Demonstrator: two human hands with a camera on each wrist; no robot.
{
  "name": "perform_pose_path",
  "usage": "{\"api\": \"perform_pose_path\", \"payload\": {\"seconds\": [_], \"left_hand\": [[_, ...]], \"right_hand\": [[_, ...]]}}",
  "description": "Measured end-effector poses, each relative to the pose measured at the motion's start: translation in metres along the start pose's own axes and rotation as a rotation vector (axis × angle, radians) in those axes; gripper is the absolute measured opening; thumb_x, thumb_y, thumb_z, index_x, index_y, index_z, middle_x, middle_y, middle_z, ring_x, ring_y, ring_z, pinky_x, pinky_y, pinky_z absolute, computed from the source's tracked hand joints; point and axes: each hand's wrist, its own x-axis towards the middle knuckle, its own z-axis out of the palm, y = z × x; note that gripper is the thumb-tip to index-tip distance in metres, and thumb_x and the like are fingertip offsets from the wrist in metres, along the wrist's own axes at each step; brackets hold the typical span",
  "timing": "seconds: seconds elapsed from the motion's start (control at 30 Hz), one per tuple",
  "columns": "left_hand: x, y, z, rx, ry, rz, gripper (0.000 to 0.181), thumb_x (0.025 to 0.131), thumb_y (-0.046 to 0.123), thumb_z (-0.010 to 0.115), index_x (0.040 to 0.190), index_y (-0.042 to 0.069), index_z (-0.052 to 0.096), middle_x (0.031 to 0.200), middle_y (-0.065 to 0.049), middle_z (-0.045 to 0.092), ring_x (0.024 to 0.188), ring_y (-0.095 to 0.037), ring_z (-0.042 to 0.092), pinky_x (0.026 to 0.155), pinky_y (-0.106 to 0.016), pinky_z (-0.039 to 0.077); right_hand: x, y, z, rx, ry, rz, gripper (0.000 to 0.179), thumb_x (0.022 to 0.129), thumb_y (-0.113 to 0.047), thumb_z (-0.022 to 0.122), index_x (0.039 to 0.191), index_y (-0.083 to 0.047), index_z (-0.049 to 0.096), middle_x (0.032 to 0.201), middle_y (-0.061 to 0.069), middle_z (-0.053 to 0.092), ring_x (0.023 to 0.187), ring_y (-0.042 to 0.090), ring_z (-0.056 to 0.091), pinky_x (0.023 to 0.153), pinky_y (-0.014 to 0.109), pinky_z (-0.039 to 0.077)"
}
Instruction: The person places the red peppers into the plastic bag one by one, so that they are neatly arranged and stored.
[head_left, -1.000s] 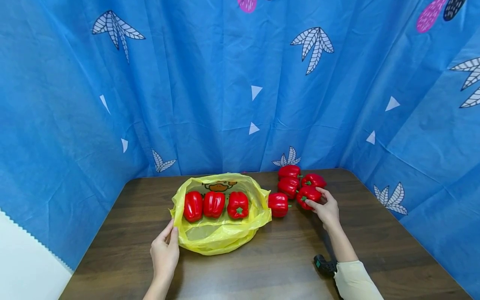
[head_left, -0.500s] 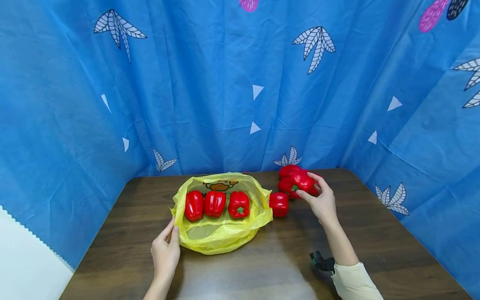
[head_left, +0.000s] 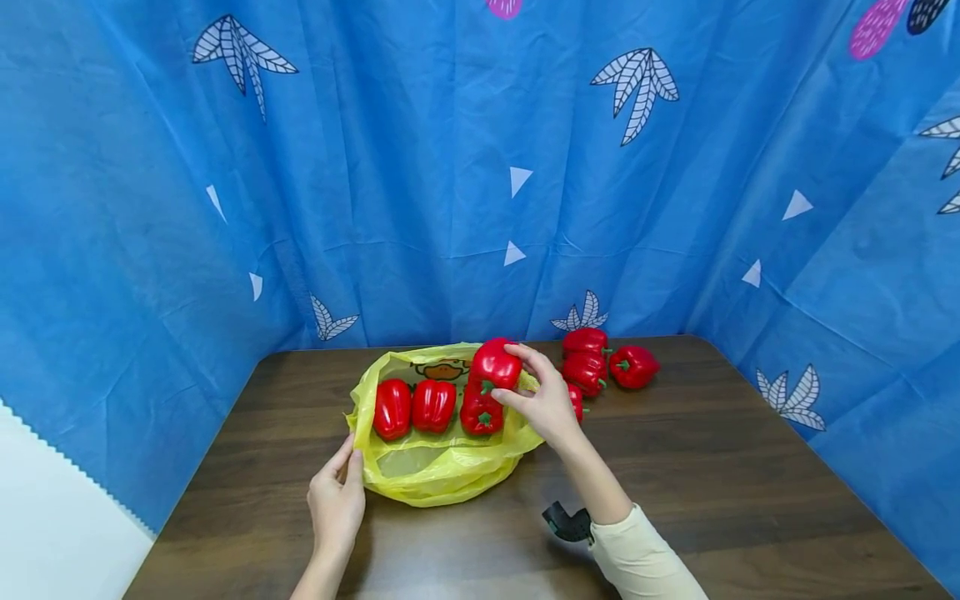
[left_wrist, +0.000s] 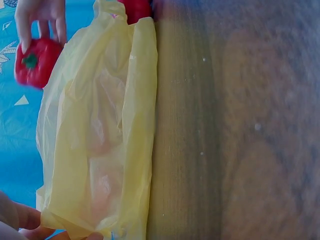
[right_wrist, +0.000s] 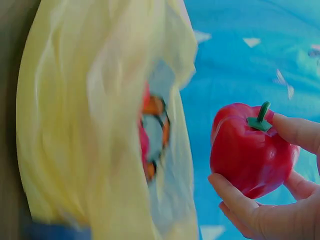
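Observation:
A yellow plastic bag lies on the table with its mouth spread wide and three red bell peppers inside, such as the leftmost bell pepper. My left hand pinches the bag's left rim between thumb and fingers. Above the right part of the bag's mouth, my right hand holds another red bell pepper between thumb and fingertips. In the left wrist view this held pepper hangs beyond the yellow bag. It partly covers the rightmost pepper in the bag in the head view.
Right of the bag, several red bell peppers rest near the back of the wooden table. One of them sits against the bag's right side, partly hidden by the right hand. A blue patterned curtain stands behind.
My right hand lifted one bell pepper from the group on the right and carried it left over the bag. The left hand keeps its grip on the rim.

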Motion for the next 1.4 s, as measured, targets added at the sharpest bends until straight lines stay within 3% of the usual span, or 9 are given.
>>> {"api": "perform_pose_path", "payload": {"seconds": [0.07, 0.2, 0.37, 0.6, 0.9, 1.13, 1.4], "left_hand": [[0.000, 0.000, 0.000, -0.001, 0.001, 0.000, 0.033, 0.091, 0.023, 0.049, 0.122, 0.014, 0.055, 0.122, -0.010, 0.054, 0.114, -0.023, 0.048, 0.091, -0.036, 0.040], [0.000, -0.001, 0.001, 0.002, 0.002, 0.001, 0.033, 0.091, 0.023, 0.049, 0.122, 0.014, 0.055, 0.122, -0.010, 0.053, 0.115, -0.024, 0.047, 0.092, -0.038, 0.040], [0.000, -0.001, 0.001, 0.009, 0.010, 0.010, 0.032, 0.091, 0.022, 0.049, 0.122, 0.014, 0.056, 0.121, -0.010, 0.054, 0.112, -0.023, 0.049, 0.090, -0.035, 0.041], [0.001, -0.003, 0.002, 0.010, 0.010, 0.023, 0.032, 0.091, 0.022, 0.049, 0.121, 0.014, 0.056, 0.120, -0.009, 0.055, 0.110, -0.020, 0.050, 0.086, -0.029, 0.041], [0.001, -0.003, 0.002, -0.003, 0.013, 0.038, 0.032, 0.090, 0.019, 0.050, 0.120, 0.011, 0.057, 0.118, -0.010, 0.056, 0.108, -0.019, 0.051, 0.072, 0.004, 0.032], [0.001, -0.003, 0.002, -0.021, 0.009, 0.034, 0.032, 0.089, 0.017, 0.052, 0.120, 0.010, 0.057, 0.119, -0.009, 0.056, 0.106, -0.017, 0.052, 0.071, 0.004, 0.034], [0.000, -0.003, 0.002, -0.002, -0.003, 0.040, 0.033, 0.090, 0.019, 0.052, 0.121, 0.010, 0.056, 0.120, -0.007, 0.056, 0.105, -0.016, 0.053, 0.071, 0.004, 0.033]], "right_hand": [[0.000, -0.003, 0.014, 0.013, -0.040, 0.004, 0.057, 0.072, -0.003, 0.071, 0.124, -0.010, 0.050, 0.132, 0.009, 0.042, 0.117, 0.028, 0.043, 0.082, 0.044, 0.049], [0.004, 0.011, 0.041, 0.026, -0.102, 0.013, 0.058, 0.070, -0.006, 0.074, 0.123, -0.015, 0.052, 0.128, 0.005, 0.045, 0.113, 0.026, 0.046, 0.082, 0.042, 0.050], [0.002, 0.029, 0.070, -0.020, -0.168, 0.004, 0.059, 0.068, -0.012, 0.076, 0.121, -0.026, 0.052, 0.125, -0.002, 0.047, 0.108, 0.022, 0.048, 0.077, 0.031, 0.052], [-0.009, 0.041, 0.098, -0.098, -0.258, -0.054, 0.058, 0.067, -0.013, 0.077, 0.119, -0.023, 0.054, 0.132, 0.001, 0.044, 0.113, 0.019, 0.046, 0.074, 0.024, 0.052], [-0.020, 0.050, 0.112, -0.152, -0.336, -0.082, 0.057, 0.068, -0.018, 0.077, 0.119, -0.026, 0.053, 0.133, 0.005, 0.044, 0.116, 0.017, 0.044, 0.078, 0.020, 0.049], [-0.025, 0.054, 0.119, -0.146, -0.411, -0.100, 0.058, 0.068, -0.018, 0.077, 0.120, -0.025, 0.053, 0.134, 0.008, 0.042, 0.117, 0.019, 0.044, 0.075, 0.017, 0.049], [-0.026, 0.056, 0.119, -0.174, -0.466, -0.081, 0.060, 0.069, -0.020, 0.076, 0.123, -0.025, 0.050, 0.127, -0.007, 0.047, 0.109, 0.011, 0.048, 0.076, 0.017, 0.049]]}}
